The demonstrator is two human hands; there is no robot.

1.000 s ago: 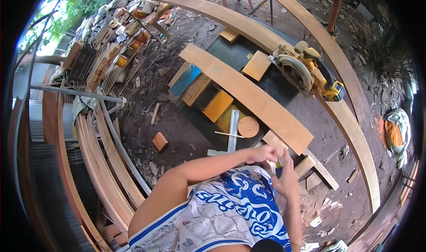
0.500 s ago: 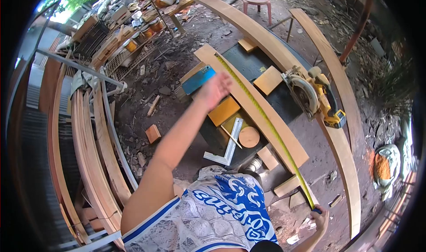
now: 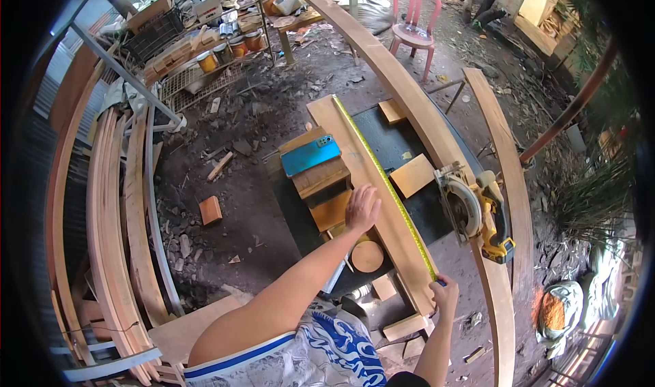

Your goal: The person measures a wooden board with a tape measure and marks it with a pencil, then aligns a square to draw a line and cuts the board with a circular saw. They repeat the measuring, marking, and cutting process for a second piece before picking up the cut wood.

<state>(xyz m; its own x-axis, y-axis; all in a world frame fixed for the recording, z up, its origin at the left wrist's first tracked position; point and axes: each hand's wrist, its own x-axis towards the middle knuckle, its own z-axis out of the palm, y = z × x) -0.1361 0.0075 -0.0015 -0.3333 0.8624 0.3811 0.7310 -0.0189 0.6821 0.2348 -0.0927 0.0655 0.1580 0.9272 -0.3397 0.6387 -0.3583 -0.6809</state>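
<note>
My left hand [image 3: 363,208] rests on the left edge of a wide plank [image 3: 374,189], its fingers loosely bent over the wood. A yellow tape measure [image 3: 389,182] lies stretched along the plank, from its far end to my right hand [image 3: 445,293]. That hand is closed around the dark tape case near the plank's near end. Left of the plank, a blue phone [image 3: 311,156] lies on a wooden block. Below my left hand are a round wooden disc [image 3: 368,256] and a metal square [image 3: 334,276], partly hidden by my forearm.
A yellow circular saw [image 3: 481,213] sits on a long curved board [image 3: 402,87] to the right. Farther back stands a red plastic chair [image 3: 415,32]. Long boards [image 3: 112,237] are stacked at the left. An orange-filled sack [image 3: 559,310] lies at the right.
My left hand has come back from beside the phone and down onto the plank. My right hand has moved up along the plank with the tape case. The view has shifted.
</note>
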